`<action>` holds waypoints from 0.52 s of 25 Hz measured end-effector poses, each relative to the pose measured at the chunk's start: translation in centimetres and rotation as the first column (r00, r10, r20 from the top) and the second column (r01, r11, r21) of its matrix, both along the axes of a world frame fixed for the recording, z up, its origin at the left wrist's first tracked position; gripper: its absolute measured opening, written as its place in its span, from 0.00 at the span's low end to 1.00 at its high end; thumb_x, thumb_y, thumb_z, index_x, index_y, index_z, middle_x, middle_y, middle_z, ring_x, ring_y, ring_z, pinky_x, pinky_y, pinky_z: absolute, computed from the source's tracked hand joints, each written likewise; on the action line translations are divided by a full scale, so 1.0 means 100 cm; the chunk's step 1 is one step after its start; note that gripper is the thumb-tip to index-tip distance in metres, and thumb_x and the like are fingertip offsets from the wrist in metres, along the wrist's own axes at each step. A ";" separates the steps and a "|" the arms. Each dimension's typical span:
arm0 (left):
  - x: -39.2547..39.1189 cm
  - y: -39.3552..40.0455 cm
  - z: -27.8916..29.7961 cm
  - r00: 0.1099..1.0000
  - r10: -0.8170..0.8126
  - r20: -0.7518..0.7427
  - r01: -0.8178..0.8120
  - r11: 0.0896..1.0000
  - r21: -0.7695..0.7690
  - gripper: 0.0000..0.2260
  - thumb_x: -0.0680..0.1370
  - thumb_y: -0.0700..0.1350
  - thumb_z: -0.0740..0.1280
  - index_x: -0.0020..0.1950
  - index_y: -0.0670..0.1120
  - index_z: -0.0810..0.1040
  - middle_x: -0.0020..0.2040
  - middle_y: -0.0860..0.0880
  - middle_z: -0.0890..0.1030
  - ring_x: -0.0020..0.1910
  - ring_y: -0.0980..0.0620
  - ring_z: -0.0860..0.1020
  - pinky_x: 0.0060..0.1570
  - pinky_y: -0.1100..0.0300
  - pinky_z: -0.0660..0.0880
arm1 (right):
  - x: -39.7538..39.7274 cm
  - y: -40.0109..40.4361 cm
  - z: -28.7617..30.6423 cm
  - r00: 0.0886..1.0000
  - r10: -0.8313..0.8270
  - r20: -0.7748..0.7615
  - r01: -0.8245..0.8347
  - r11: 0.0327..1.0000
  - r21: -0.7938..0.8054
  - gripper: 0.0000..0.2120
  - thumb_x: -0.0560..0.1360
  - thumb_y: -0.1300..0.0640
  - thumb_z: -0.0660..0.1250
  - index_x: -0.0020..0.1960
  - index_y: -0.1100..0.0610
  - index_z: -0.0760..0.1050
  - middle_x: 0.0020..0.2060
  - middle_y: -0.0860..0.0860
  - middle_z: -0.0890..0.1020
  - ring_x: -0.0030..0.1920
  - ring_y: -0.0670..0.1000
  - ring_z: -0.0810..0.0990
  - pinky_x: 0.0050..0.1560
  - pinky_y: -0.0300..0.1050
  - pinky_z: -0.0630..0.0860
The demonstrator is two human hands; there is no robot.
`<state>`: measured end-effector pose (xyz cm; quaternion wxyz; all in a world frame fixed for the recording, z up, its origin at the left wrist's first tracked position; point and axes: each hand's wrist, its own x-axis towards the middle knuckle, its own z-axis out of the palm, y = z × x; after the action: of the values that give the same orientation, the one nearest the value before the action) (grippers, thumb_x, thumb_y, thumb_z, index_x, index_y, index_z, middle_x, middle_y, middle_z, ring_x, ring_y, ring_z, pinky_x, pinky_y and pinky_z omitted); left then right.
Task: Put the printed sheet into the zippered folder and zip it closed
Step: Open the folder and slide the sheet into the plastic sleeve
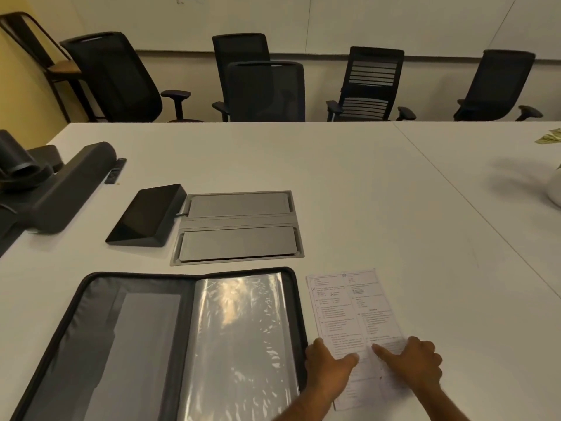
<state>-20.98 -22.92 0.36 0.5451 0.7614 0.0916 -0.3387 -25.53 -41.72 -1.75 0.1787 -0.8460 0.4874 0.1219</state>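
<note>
We rest our left hand [329, 364] & right hand [416, 360], fingers loose, on the printed sheet [353, 311]. Pinch its near edge, lift flat, slide toward 9 o'clock into the open zippered folder [145, 329].

Single head-worn wide-angle view, looking forward and down over surface [349, 177] from its near edge; hands close below lens, far edge and chairs [265, 89] distant.
</note>
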 end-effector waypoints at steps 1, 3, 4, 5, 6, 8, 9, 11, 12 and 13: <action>0.001 -0.002 -0.001 1.000 0.017 -0.007 -0.017 1.000 -0.014 0.22 0.67 0.51 0.77 0.58 0.52 0.74 0.57 0.54 0.80 0.54 0.56 0.80 0.49 0.65 0.80 | 0.001 -0.001 -0.002 1.000 0.010 -0.006 -0.010 1.000 0.001 0.49 0.55 0.26 0.70 0.64 0.58 0.69 0.59 0.59 0.73 0.60 0.61 0.72 0.58 0.56 0.75; 0.003 -0.005 -0.004 0.997 0.053 -0.050 -0.055 0.997 -0.051 0.24 0.67 0.51 0.76 0.59 0.50 0.73 0.58 0.53 0.79 0.55 0.55 0.79 0.54 0.60 0.80 | 0.003 -0.003 -0.003 1.000 0.026 -0.010 -0.026 1.000 0.002 0.50 0.53 0.27 0.72 0.63 0.58 0.68 0.58 0.58 0.73 0.60 0.61 0.72 0.58 0.56 0.75; 0.005 -0.004 -0.004 0.994 0.078 -0.079 -0.084 0.994 -0.074 0.24 0.67 0.51 0.76 0.60 0.49 0.73 0.57 0.53 0.79 0.55 0.54 0.80 0.55 0.58 0.80 | 0.004 -0.004 -0.003 1.000 0.022 -0.003 -0.022 1.000 0.008 0.50 0.52 0.28 0.74 0.63 0.58 0.68 0.58 0.58 0.73 0.60 0.61 0.73 0.58 0.57 0.75; 0.006 -0.004 -0.005 0.987 0.113 -0.118 -0.125 0.987 -0.102 0.24 0.67 0.50 0.76 0.60 0.49 0.73 0.56 0.53 0.80 0.54 0.54 0.80 0.55 0.57 0.81 | 0.005 -0.005 -0.002 1.000 0.011 0.007 -0.011 1.000 0.022 0.50 0.52 0.29 0.75 0.64 0.58 0.68 0.58 0.59 0.74 0.60 0.61 0.73 0.58 0.57 0.75; 0.008 -0.002 -0.005 0.975 0.150 -0.167 -0.173 0.976 -0.134 0.23 0.68 0.50 0.76 0.59 0.48 0.73 0.55 0.53 0.81 0.52 0.54 0.81 0.53 0.57 0.81 | 0.006 -0.007 -0.001 1.000 -0.006 0.019 0.005 0.999 0.040 0.51 0.50 0.31 0.77 0.63 0.58 0.69 0.58 0.59 0.74 0.60 0.62 0.73 0.58 0.58 0.74; 0.012 0.000 -0.004 0.946 0.192 -0.260 -0.245 0.951 -0.190 0.20 0.70 0.48 0.76 0.58 0.47 0.75 0.53 0.51 0.83 0.50 0.53 0.83 0.49 0.57 0.82 | 0.008 -0.010 0.001 0.999 -0.040 0.032 0.037 0.996 0.076 0.51 0.48 0.32 0.79 0.62 0.58 0.70 0.57 0.59 0.75 0.59 0.62 0.74 0.58 0.59 0.75; 0.014 0.001 -0.004 0.939 0.191 -0.286 -0.255 0.944 -0.207 0.18 0.71 0.48 0.76 0.57 0.47 0.76 0.52 0.51 0.84 0.48 0.52 0.84 0.48 0.57 0.83 | 0.010 -0.012 0.002 0.999 -0.046 0.027 0.044 0.995 0.089 0.51 0.47 0.33 0.79 0.61 0.58 0.71 0.57 0.59 0.76 0.59 0.63 0.74 0.58 0.59 0.75; 0.016 0.000 -0.004 0.935 0.178 -0.308 -0.251 0.944 -0.216 0.14 0.72 0.48 0.75 0.55 0.46 0.79 0.50 0.51 0.86 0.46 0.53 0.85 0.44 0.59 0.83 | 0.014 -0.015 0.005 0.999 -0.046 0.004 0.045 0.992 0.120 0.51 0.45 0.34 0.80 0.60 0.59 0.72 0.56 0.59 0.77 0.58 0.63 0.75 0.58 0.59 0.76; 0.017 0.000 -0.004 0.935 0.173 -0.310 -0.245 0.946 -0.211 0.13 0.73 0.48 0.74 0.55 0.46 0.80 0.49 0.51 0.86 0.45 0.54 0.85 0.42 0.61 0.82 | 0.016 -0.017 0.006 0.999 -0.047 -0.001 0.047 0.990 0.134 0.51 0.45 0.34 0.81 0.60 0.59 0.72 0.57 0.59 0.77 0.59 0.63 0.75 0.58 0.59 0.76; 0.017 -0.001 -0.003 0.935 0.169 -0.310 -0.240 0.949 -0.205 0.12 0.73 0.48 0.74 0.54 0.47 0.81 0.48 0.52 0.86 0.45 0.54 0.85 0.40 0.62 0.82 | 0.017 -0.018 0.007 0.999 -0.051 -0.003 0.050 0.988 0.146 0.51 0.44 0.35 0.81 0.60 0.60 0.72 0.57 0.60 0.77 0.59 0.63 0.75 0.58 0.59 0.76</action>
<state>-19.32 -23.02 0.05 0.6462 0.6186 0.2079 -0.3956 -23.87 -43.50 -1.04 0.2432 -0.8181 0.4984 0.1523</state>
